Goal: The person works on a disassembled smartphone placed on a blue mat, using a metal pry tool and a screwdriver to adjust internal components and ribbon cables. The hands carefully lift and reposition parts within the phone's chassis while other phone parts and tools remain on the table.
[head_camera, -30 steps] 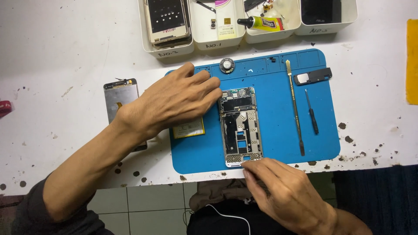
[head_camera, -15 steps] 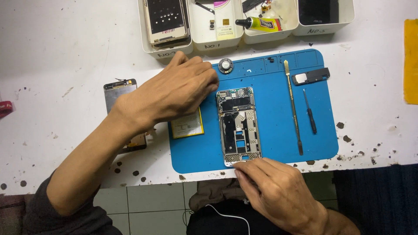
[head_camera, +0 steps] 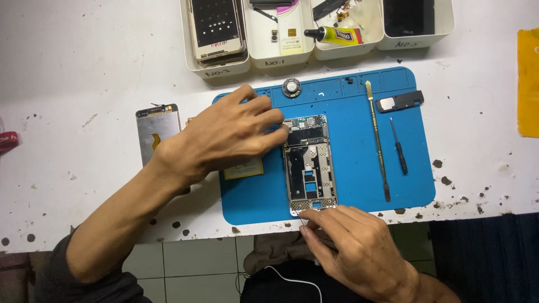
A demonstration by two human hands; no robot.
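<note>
**Opened phone on the blue mat, both our hands at its ends**

We look down on a white worktable [head_camera: 84,67], speckled with dark spots, its near edge over a tiled floor. A blue mat [head_camera: 359,185] lies on it, and white bins [head_camera: 314,53] line the far side, one with a glue tube [head_camera: 337,35]. On the mat we see a round part [head_camera: 291,87], a long metal pry tool [head_camera: 377,140], a small screwdriver [head_camera: 398,147] and a dark module [head_camera: 400,102]. A loose screen panel [head_camera: 154,130] rests left of the mat.

Our left hand [head_camera: 224,137] is spread loosely, fingers half curled, fingertips touching the far left corner of the opened phone frame [head_camera: 310,165]; it grips nothing we can see. Our right hand [head_camera: 353,244] is curled at the near end, fingertips pinched together at the frame's bottom edge; whether they hold a tool we cannot tell.

The frame lies flat on the mat, inner side up, long axis running away from us, circuit-board end far.
</note>
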